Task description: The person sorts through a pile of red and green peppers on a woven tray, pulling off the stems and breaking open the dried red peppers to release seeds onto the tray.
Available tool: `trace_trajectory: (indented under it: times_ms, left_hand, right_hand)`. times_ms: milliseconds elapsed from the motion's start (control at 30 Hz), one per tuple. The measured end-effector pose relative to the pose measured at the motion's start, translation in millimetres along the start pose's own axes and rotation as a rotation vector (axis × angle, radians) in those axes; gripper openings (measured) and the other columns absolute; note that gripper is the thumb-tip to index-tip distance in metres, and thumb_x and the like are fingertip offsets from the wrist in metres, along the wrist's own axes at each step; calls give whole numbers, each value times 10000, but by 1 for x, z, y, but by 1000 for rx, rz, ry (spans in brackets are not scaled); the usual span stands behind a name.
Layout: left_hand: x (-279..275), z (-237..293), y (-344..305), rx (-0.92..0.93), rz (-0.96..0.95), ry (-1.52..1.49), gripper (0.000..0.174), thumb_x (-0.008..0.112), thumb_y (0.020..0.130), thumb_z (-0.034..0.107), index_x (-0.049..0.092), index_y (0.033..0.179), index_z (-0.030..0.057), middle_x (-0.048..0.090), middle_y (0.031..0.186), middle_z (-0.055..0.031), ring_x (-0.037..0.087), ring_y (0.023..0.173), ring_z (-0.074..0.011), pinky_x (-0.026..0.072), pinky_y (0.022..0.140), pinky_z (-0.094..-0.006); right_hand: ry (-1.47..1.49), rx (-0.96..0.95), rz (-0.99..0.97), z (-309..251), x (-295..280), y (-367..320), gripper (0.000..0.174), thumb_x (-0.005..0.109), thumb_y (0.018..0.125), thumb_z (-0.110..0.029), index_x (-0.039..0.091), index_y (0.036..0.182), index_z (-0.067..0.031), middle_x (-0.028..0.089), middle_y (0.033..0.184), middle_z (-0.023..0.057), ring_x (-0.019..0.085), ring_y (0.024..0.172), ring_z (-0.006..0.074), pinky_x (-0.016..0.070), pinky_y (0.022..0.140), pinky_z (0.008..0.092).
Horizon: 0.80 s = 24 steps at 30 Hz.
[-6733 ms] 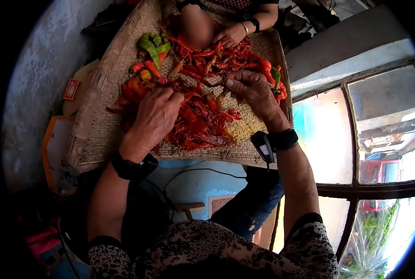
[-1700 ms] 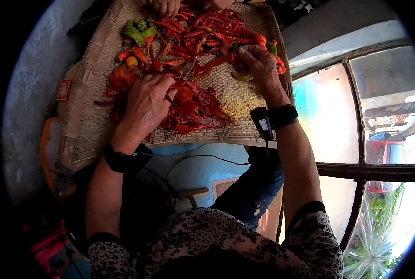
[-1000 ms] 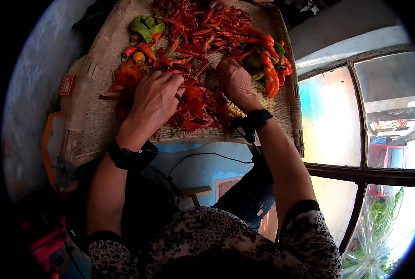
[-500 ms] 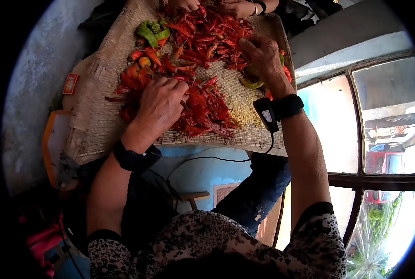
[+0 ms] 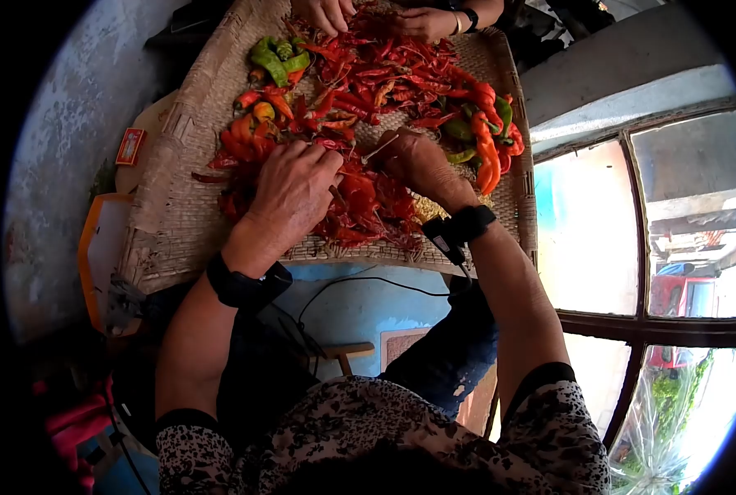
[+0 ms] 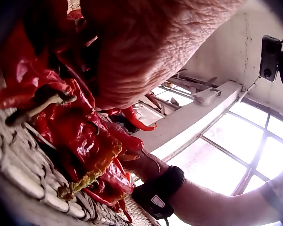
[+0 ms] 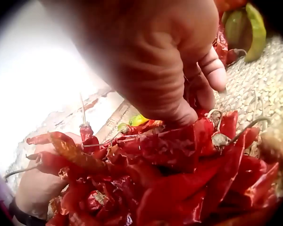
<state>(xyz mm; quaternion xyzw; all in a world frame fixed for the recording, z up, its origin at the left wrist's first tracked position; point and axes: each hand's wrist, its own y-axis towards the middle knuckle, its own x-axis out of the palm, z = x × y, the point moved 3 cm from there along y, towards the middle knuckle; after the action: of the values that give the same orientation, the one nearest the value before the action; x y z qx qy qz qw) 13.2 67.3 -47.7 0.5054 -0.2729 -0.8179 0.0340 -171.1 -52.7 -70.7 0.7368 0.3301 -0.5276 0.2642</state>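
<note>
My left hand (image 5: 289, 190) is curled over a heap of dried red chili peppers (image 5: 359, 194) near the front of a woven tray (image 5: 166, 223). In the right wrist view, red peppers with thin stems stick up around that left hand (image 7: 37, 188). Its fingertips are mostly hidden. Just to its right, my right hand (image 5: 421, 165) pinches a dried red chili pepper between thumb and fingers. A pale stem (image 5: 382, 147) shows at its fingertips in the head view. The right hand (image 7: 155, 61) is close over the heap in its own wrist view.
Another person's hands (image 5: 421, 23) work at the tray's far side over more red chilies (image 5: 384, 70). Green peppers (image 5: 277, 62) lie at the back left, fresh red peppers (image 5: 489, 153) on the right. Pale seeds (image 5: 425, 208) are scattered near the front. A window stands at right.
My right hand has come from the tray's right side down and left, beside my left hand. The left hand stays on the heap. The other person's hands remain at the far side.
</note>
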Motion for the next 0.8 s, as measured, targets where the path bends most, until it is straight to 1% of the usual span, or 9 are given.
trace_trajectory:
  times_ms: [133, 267, 333, 467, 567, 667, 700, 733, 800]
  left_hand:
    - [-2, 1, 0, -34, -46, 3, 100, 638, 838, 74, 582, 904, 24, 589, 854, -110, 523, 858, -291, 429, 789, -429]
    - [1, 0, -1, -21, -38, 18, 96, 632, 843, 73, 582, 908, 24, 586, 865, -110, 522, 868, -295, 429, 791, -432]
    - [1, 1, -2, -8, -20, 20, 94, 629, 844, 72, 581, 909, 23, 584, 867, -112, 521, 870, -297, 429, 791, -432]
    - [1, 1, -1, -12, -38, 26, 93, 627, 847, 70, 579, 909, 21, 580, 873, -118, 520, 872, -300, 428, 790, -434]
    - [-1, 2, -1, -16, -52, 26, 91, 626, 848, 70, 580, 909, 22, 578, 873, -117, 518, 868, -299, 425, 790, -434]
    - [0, 2, 0, -23, -65, 26, 89, 627, 848, 71, 582, 909, 24, 574, 866, -112, 514, 860, -294, 422, 790, -431]
    - [0, 2, 0, -26, -64, 26, 90, 629, 848, 73, 582, 908, 25, 571, 862, -110, 512, 856, -292, 420, 789, -430]
    - [1, 1, 0, -28, -66, 28, 90, 629, 848, 73, 582, 908, 25, 571, 862, -110, 512, 856, -292, 420, 789, -430]
    - [1, 0, -1, -15, -42, 9, 88, 631, 849, 76, 583, 906, 29, 568, 854, -103, 509, 850, -286, 418, 784, -426]
  right_hand:
    - [184, 80, 150, -8, -23, -12, 183, 675, 848, -160, 676, 998, -55, 674, 806, 104, 659, 735, 211, 537, 674, 338]
    - [383, 275, 131, -16, -45, -23, 190, 675, 853, -167, 659, 955, -8, 684, 820, 110, 670, 743, 219, 537, 657, 338]
    - [641, 375, 150, -17, -51, -27, 185, 640, 899, -164, 658, 984, 0, 668, 778, 64, 649, 712, 136, 535, 630, 307]
    - [680, 396, 124, -13, -54, -29, 246, 615, 932, -244, 639, 991, -7, 627, 775, 18, 602, 720, 87, 510, 602, 246]
    - [675, 420, 83, 1, -62, -16, 204, 634, 911, -169, 645, 947, 31, 645, 740, 54, 619, 661, 103, 530, 557, 267]
    - [709, 478, 234, 4, -86, -3, 212, 631, 916, -180, 630, 957, 27, 636, 729, 42, 603, 623, 105, 523, 563, 267]
    - [906, 489, 349, 16, -84, 2, 222, 623, 923, -198, 618, 959, 21, 640, 749, 52, 605, 614, 118, 521, 570, 263]
    - [909, 489, 347, 27, -81, 8, 222, 623, 923, -198, 618, 959, 21, 640, 749, 52, 605, 614, 118, 521, 570, 263]
    - [1199, 334, 634, 45, -80, 14, 250, 630, 916, -238, 610, 956, 8, 642, 765, 68, 621, 627, 135, 527, 582, 277]
